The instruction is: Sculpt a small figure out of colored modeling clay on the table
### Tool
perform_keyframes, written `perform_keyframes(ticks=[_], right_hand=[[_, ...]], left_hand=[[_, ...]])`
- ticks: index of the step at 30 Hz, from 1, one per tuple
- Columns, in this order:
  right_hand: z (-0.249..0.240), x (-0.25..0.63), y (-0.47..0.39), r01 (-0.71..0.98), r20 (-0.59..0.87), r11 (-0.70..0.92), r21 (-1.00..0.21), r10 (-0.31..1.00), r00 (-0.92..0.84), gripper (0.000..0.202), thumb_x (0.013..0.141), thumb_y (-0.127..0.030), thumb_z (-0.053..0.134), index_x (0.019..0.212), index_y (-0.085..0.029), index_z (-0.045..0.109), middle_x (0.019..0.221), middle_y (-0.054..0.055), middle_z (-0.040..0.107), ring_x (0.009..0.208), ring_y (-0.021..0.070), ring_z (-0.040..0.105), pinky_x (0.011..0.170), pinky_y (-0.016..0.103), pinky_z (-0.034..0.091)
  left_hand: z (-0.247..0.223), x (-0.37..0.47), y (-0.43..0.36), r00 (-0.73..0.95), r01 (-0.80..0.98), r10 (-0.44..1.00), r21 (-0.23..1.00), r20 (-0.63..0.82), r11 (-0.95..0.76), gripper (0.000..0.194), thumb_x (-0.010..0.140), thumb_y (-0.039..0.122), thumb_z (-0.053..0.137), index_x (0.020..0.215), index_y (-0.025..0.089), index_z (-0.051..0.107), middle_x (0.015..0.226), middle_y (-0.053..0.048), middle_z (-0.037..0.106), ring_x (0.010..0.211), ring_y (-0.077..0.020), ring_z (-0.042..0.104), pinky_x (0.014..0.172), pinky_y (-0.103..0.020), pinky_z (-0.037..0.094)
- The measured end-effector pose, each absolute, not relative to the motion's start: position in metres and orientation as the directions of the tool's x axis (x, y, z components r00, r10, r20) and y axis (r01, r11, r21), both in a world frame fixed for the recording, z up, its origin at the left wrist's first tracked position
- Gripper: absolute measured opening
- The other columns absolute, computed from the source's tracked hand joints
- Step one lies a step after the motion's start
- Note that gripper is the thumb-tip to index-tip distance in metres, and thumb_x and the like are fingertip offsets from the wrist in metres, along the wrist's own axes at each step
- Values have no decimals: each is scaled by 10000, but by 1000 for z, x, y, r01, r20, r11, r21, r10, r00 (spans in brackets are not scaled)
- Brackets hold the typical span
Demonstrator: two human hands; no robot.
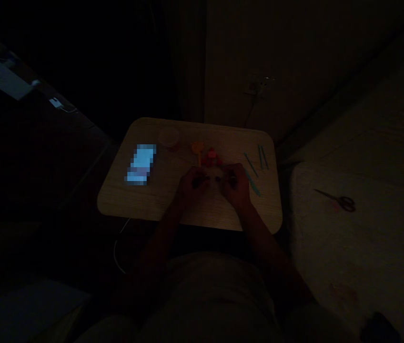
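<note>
My left hand (pixel 190 185) is over the middle of the small table with its fingers curled; the dimness hides what, if anything, is in them. Facing it, my right hand (pixel 237 186) is also closed, and a small dark bit (pixel 217 179) shows at its fingertips. I cannot make out what that bit is. Just beyond both hands sits a red lump-like piece (pixel 212 156). Left of that lies an orange tool (pixel 198 147) with a round head and a thin handle. A teal knife-like tool (pixel 253 184) is beside my right hand.
Several thin teal sticks (pixel 251 164) lie on the right of the wooden table (pixel 159 205). A round see-through tub (pixel 169 138) stands at the back, with a lit, blurred screen (pixel 141 164) left of it. Scissors (pixel 345 203) rest on a pale surface at right.
</note>
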State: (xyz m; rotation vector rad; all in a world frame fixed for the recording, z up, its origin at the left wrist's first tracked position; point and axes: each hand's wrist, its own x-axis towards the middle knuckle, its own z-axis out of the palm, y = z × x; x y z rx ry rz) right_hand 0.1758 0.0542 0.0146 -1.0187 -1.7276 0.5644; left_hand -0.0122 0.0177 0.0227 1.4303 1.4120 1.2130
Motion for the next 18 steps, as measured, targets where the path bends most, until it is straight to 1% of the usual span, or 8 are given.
perform_keyframes(ticks=[3,8,11,14,18], right_hand=[[17,176,54,351,538,564,-747,824,-178,222,849,-213,625,1070,-233,621,993,55,596,894,224,587,791,394,519],[21,176,52,316,483,603,-732,787,-384,372,828,-350,773,1174,-261,667,1091,79,604,959,247,602,828,419,552],[19,176,52,301,479,613,-730,774,-414,330,850,-420,794,1135,-272,718,1037,71,611,971,252,614,837,414,560],[17,177,54,283,490,615,-736,773,-404,276,887,-450,768,1094,-267,744,1004,66,641,943,240,632,837,407,563],[15,177,54,279,479,605,-746,778,-406,376,870,-493,784,1179,-283,744,995,62,685,943,246,654,859,424,575]], left_hand=[[21,-11,17,-102,229,992,972,70,-45,235,834,341,736,946,200,585,900,-9,708,825,-151,667,744,-255,522],[22,-13,17,-44,211,995,974,91,-80,203,917,384,654,885,194,587,805,2,676,752,-140,639,686,-249,500],[22,-14,17,-21,221,994,970,112,-105,226,942,396,629,859,191,583,763,8,649,714,-133,616,660,-246,484],[22,-14,17,2,216,993,970,117,-115,224,946,405,635,896,191,591,787,5,661,729,-135,629,669,-247,492],[21,-12,16,32,180,994,977,107,-111,227,936,406,657,1000,193,611,897,-22,721,811,-156,695,722,-261,538]])
